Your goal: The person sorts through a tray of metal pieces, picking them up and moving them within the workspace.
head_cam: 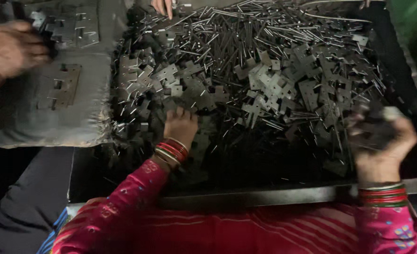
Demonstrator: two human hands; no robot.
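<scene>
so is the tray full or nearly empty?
Full at the far end: tray is heaped with metal plates and pins; the near strip lies dark, contents unclear.

Hinge plates [284,89] heaped in tray [265,195], pins [246,33] behind.

There is just one camera, worn on the person's head. It looks almost straight down and a little forward, from close up. The tray [284,196] full of metal pieces [274,84] fills most of the picture. The person's pink sleeves run along the bottom edge, nearest the camera. The far side of the tray touches the top edge.
</scene>
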